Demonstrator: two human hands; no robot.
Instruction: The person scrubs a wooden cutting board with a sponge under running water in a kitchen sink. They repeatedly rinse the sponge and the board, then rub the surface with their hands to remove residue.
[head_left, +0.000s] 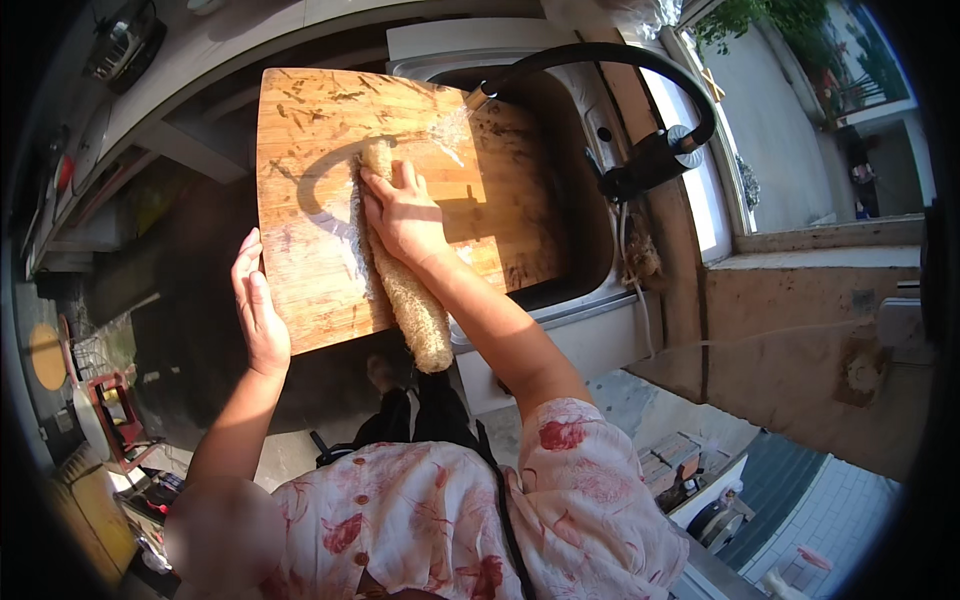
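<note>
A large wooden cutting board (322, 112) lies tilted across the sink, its right part down inside the basin and its left part sticking out past the rim. My left hand (259, 307) braces the board's left edge, with some fingers partly hidden. On the board, my right hand (405, 214) presses and grips a long dried loofah (416, 315), whose near end overhangs the board's front edge. Water runs from the tip of a black flexible faucet (637, 54) onto the board's upper middle. Wet, shiny patches and dark marks show on the wood.
The metal sink (600, 97) has the faucet's base at its right, beside a windowsill (810, 256). A fibrous scrubber (642, 255) sits behind the sink's right rim. A glass kettle (127, 45) stands on the counter (225, 56) at upper left. Bricks (679, 457) lie at lower right.
</note>
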